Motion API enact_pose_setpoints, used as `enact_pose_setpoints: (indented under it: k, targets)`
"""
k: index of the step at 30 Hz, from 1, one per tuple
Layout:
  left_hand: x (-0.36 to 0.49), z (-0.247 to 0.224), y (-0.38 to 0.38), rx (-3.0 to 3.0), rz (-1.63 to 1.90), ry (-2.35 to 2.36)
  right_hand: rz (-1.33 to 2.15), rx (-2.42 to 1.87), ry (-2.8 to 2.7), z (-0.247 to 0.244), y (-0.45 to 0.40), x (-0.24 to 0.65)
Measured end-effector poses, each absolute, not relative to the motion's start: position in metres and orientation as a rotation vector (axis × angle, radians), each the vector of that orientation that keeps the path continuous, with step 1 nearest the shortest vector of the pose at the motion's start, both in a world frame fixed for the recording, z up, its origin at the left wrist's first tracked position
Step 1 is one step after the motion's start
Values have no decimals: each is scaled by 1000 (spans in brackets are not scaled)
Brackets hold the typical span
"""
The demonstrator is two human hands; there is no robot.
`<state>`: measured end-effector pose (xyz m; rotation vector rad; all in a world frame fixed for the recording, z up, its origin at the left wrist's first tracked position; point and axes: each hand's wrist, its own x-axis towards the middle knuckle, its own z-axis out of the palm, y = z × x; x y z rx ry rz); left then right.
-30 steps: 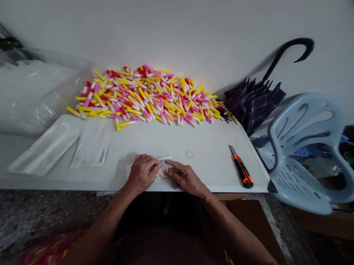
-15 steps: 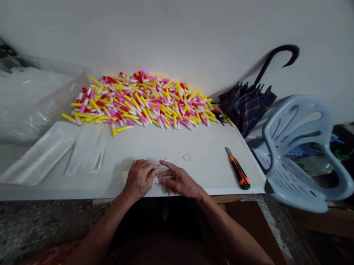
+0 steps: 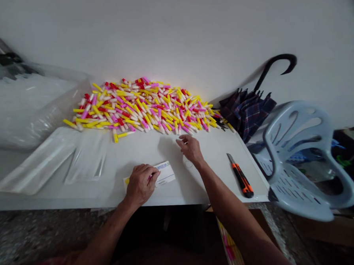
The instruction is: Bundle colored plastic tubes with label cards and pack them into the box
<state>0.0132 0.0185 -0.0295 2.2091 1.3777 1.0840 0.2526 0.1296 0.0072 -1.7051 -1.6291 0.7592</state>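
Observation:
Near the table's front edge, my left hand (image 3: 141, 183) is closed over a white printed card (image 3: 165, 173), with a bit of something pink or red showing between thumb and fingers. What exactly it grips is mostly hidden. My right hand (image 3: 191, 148) hovers over the middle of the table with fingers apart and nothing visible in it, just below a large pile of small tubes (image 3: 146, 106) with yellow, pink, red and white parts. A thin ring (image 3: 188, 164) lies beside my right wrist.
An orange-and-black cutter (image 3: 241, 176) lies at the right with its blade out. Clear plastic sleeves (image 3: 86, 157) and a big plastic bag (image 3: 24, 109) are at the left. An umbrella (image 3: 247, 109) and a blue-grey chair (image 3: 299, 157) stand beyond the right edge.
My right hand has left the card and my left hand, moving up and to the right toward the pile. More of the card now shows. My left hand has hardly moved.

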Motion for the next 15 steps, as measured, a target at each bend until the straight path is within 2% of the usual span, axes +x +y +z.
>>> enact_pose_setpoints:
  k: [2,4,15]
  targets:
    - [14,-31,18,2205,1089,1395,519,-1908,-1680,7,167,252]
    - [15,-31,18,2202,1095,1402,430,-2052,-1712,3,193,247]
    - [14,-31,17,2236,1086,1395,374,-2121,-1730,-13,197,243]
